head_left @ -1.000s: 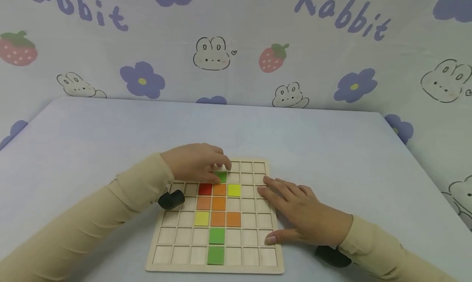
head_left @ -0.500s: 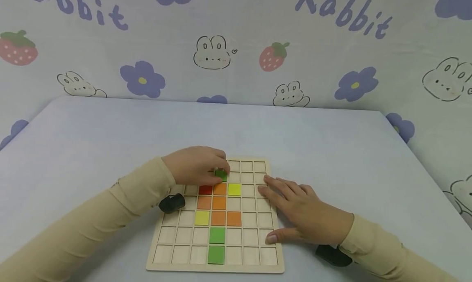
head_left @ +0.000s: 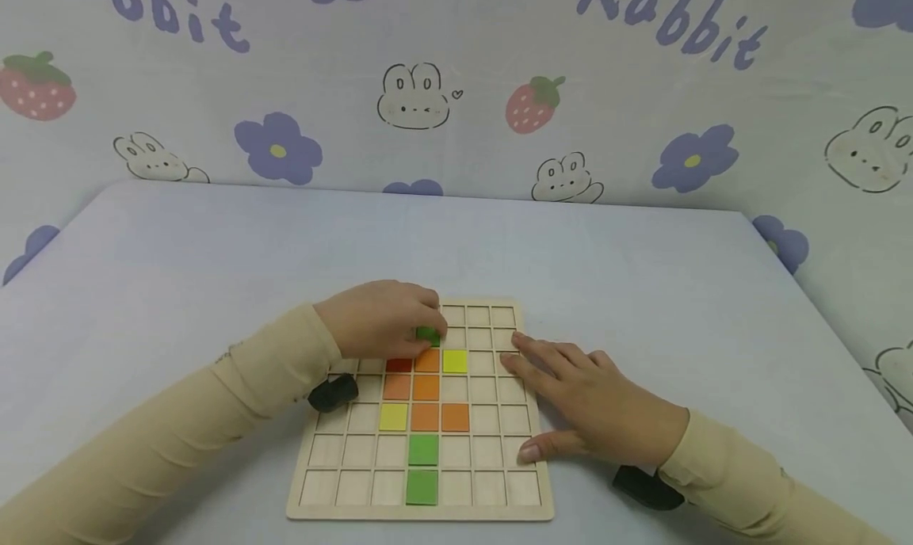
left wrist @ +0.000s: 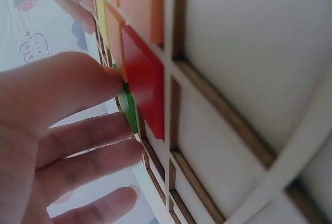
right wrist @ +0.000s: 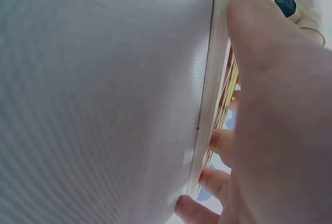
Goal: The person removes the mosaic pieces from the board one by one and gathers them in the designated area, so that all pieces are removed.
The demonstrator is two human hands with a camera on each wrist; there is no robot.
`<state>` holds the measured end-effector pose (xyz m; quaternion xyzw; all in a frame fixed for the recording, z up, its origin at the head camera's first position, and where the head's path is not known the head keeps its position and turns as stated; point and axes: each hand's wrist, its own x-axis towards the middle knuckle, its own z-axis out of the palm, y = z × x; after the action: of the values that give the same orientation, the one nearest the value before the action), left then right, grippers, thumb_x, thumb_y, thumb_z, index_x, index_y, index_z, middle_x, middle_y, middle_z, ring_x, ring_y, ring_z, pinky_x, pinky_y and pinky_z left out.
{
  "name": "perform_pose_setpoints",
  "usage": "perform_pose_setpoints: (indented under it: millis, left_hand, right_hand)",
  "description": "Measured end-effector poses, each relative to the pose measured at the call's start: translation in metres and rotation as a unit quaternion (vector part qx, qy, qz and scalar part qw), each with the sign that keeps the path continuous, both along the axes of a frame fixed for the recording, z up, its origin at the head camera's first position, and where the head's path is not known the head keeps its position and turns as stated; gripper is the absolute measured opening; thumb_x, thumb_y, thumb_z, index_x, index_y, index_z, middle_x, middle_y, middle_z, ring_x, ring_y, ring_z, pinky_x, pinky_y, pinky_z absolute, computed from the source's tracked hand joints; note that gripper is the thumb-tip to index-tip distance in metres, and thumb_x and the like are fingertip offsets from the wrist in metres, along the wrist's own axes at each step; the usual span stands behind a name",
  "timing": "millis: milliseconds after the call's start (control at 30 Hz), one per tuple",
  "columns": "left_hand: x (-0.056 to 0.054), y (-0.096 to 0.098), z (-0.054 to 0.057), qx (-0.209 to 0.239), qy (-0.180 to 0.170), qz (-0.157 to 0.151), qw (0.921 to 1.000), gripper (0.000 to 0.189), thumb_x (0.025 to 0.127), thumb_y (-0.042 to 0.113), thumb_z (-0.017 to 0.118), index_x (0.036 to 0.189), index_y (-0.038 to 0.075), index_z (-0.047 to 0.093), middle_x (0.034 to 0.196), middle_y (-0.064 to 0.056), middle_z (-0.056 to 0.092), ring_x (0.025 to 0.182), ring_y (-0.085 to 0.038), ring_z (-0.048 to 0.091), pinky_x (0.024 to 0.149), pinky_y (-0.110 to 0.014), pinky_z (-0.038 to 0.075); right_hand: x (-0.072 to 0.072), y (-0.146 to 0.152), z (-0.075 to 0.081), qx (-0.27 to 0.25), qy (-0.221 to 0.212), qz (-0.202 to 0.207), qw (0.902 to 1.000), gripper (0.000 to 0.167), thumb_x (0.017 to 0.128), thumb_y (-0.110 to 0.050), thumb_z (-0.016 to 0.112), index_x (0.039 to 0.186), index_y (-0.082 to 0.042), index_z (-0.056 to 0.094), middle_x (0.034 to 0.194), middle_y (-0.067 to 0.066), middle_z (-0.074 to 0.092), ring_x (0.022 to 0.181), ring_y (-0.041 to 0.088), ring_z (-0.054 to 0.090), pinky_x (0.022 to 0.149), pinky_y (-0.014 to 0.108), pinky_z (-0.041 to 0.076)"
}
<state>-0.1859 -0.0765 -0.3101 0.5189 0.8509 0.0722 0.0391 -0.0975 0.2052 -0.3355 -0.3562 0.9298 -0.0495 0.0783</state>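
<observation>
A pale wooden grid board [head_left: 421, 514] lies on the table with square coloured tiles in its cells. My left hand [head_left: 381, 319] reaches over its far left part and pinches a green tile [head_left: 429, 337] in the second row from the back, thumb on the near side and fingers beyond. In the left wrist view that green tile [left wrist: 126, 109] shows between thumb and fingers, just past a red tile [left wrist: 145, 81]. My right hand [head_left: 599, 406] rests spread on the board's right edge, fingertips on the rim and thumb [head_left: 545, 447] lower down.
An orange tile [head_left: 427, 361] and a yellow tile [head_left: 455, 361] sit in the row beside the red one. Several more orange, yellow and green tiles run down the middle columns. A white table [head_left: 628, 268] surrounds the board, with a rabbit-print cloth [head_left: 471, 22] hanging behind.
My left fingers have drawn in from above the green tile and closed around it. The right hand keeps its place on the board's edge. The head view has shifted slightly.
</observation>
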Motion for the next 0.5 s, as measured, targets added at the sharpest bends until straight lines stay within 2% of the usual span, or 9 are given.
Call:
perform_pose_setpoints:
  millis: [267,500]
  left_hand:
    - [0.0028,0.0034,-0.0009,-0.013,0.035,-0.006,0.9993,0.015,0.085,0.009,0.065,0.096,0.018,0.071,0.086,0.002,0.06,0.073,-0.014,0.053,0.076,-0.031,0.05]
    - [0.0015,0.0009,-0.0006,-0.005,0.022,-0.013,0.9997,0.014,0.084,0.009,0.064,0.093,0.018,0.069,0.084,0.002,0.059,0.07,-0.013,0.05,0.073,-0.029,0.049]
  right_hand:
    - [-0.0003,-0.0002,0.0013,0.0,-0.01,-0.001,1.0,0.097,0.079,-0.08,0.038,0.153,-0.019,0.021,0.158,0.006,0.017,0.137,0.03,0.03,0.088,0.05,0.038]
    - [-0.0003,-0.0006,0.0001,0.003,-0.008,-0.001,1.0,0.098,0.078,-0.08,0.037,0.153,-0.02,0.02,0.159,0.007,0.017,0.137,0.03,0.03,0.088,0.049,0.038]
